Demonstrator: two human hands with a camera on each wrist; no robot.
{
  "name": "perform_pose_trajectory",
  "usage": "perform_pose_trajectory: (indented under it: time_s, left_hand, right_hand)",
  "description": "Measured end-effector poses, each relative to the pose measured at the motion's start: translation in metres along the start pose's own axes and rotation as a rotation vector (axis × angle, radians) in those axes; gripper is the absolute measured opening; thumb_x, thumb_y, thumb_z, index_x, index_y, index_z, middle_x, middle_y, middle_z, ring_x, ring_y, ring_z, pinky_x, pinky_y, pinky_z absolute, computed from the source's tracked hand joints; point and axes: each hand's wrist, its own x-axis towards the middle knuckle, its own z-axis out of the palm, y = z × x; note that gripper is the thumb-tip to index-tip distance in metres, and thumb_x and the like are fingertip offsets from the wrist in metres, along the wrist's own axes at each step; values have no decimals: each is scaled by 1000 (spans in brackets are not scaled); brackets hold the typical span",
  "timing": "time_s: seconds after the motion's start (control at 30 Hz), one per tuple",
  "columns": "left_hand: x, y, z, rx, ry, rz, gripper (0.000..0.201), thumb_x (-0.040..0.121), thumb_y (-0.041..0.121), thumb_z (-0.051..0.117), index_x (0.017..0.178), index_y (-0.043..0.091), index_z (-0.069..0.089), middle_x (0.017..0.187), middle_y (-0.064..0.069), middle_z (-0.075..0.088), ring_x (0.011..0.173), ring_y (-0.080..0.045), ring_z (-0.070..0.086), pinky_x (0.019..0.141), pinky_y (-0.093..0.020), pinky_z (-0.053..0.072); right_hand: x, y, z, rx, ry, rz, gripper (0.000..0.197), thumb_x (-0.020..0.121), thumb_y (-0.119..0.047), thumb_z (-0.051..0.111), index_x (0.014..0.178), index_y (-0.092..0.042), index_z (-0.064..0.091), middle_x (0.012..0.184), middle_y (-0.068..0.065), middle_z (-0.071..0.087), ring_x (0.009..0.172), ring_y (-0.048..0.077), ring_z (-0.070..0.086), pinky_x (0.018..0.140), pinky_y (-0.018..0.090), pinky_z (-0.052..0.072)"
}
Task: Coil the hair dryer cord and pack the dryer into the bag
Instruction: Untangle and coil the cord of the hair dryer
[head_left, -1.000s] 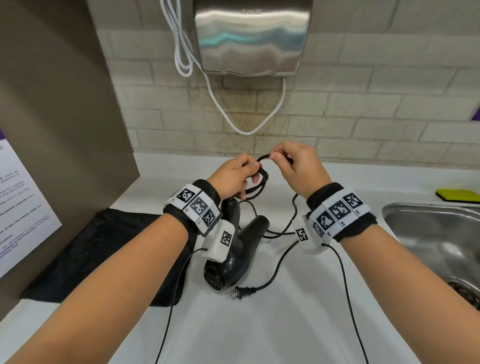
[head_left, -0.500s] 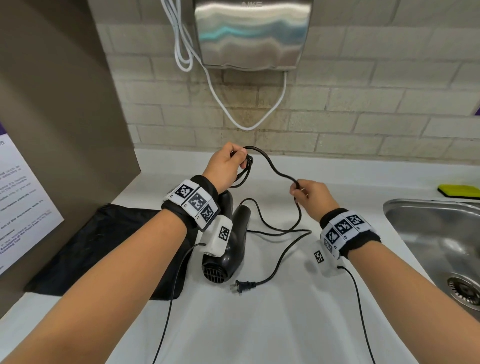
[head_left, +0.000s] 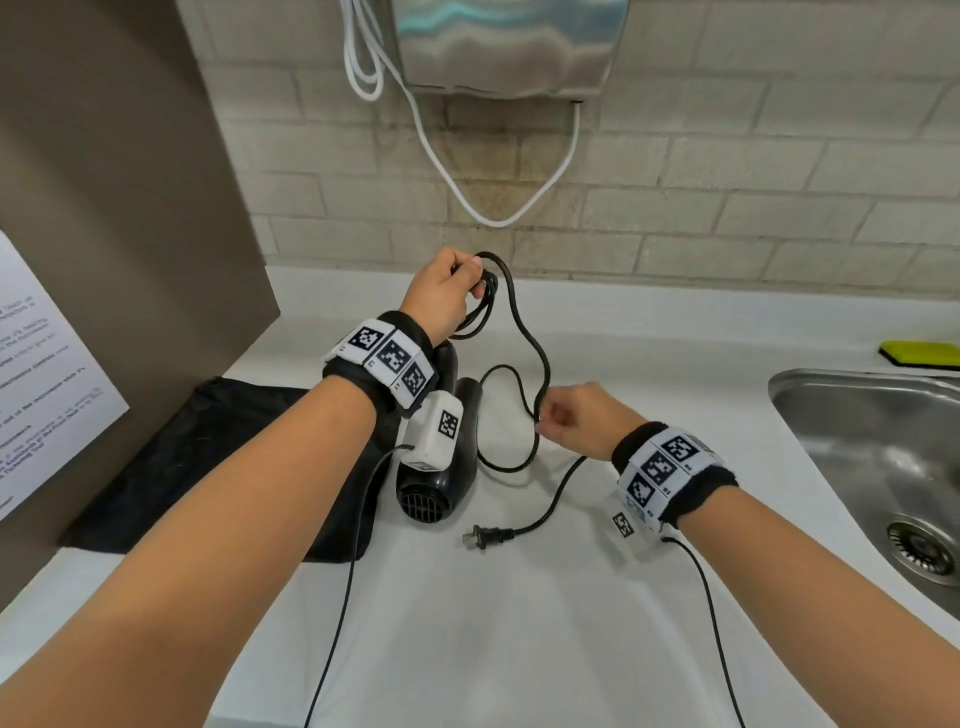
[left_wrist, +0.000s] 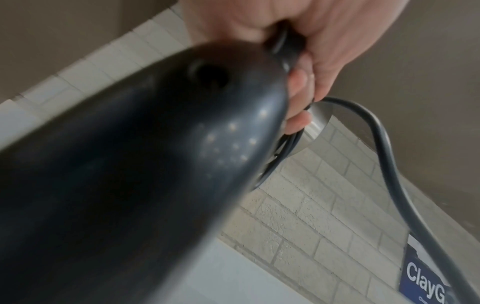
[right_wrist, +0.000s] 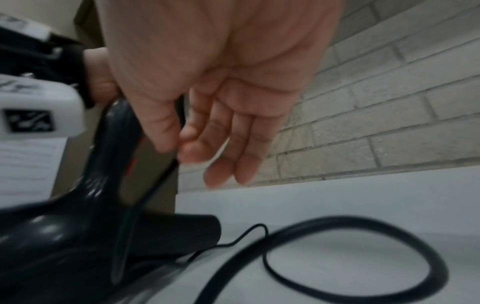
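A black hair dryer (head_left: 441, 467) stands on the white counter, its grille facing me; it fills the left wrist view (left_wrist: 130, 164). My left hand (head_left: 444, 296) is raised above it and grips several coiled loops of the black cord (head_left: 524, 322). From the coil the cord runs down to my right hand (head_left: 571, 423), which pinches it between thumb and forefinger (right_wrist: 176, 148). Past that hand the cord loops on the counter and ends in the plug (head_left: 480, 537). The black bag (head_left: 208, 457) lies flat to the left, partly under the dryer.
A steel sink (head_left: 878, 467) is set in the counter at the right, with a yellow sponge (head_left: 919, 353) behind it. A steel hand dryer (head_left: 506, 47) with a white cable hangs on the brick wall. A brown partition with a paper notice (head_left: 47, 374) stands at the left.
My right hand left the coil at my left hand and slid down the cord toward me. My left hand rose slightly, keeping the loops.
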Motion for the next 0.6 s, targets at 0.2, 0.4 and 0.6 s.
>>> perform_pose_trajectory:
  time_s: [0.2,0.4,0.6]
  left_hand:
    - [-2,2,6,20,-9,-5,26,99,22,39,73,20,45,71,4,52,43,-9,32,46,-24,25]
    - [-3,3,6,21,-23,-20,27,99,25,39,72,20,45,71,4,53,46,-12,32,46,-26,25]
    - [-7,6,7,25,-38,-13,27,99,25,39,73,21,43,70,6,52,42,-5,33,44,-21,25]
  right_hand:
    - [-8,-2,33,-308,-420,124,27,81,-34,61,97,-13,67,103,1,66,97,19,60,81,27,49]
    - [-21,-8,55,-487,-548,119,28,78,-40,65,102,-25,60,101,-5,56,94,20,57,84,33,50]
    - [-19,-17,24,-640,-368,12,32,96,-30,33,107,-20,61,110,1,56,98,22,54,95,35,32]
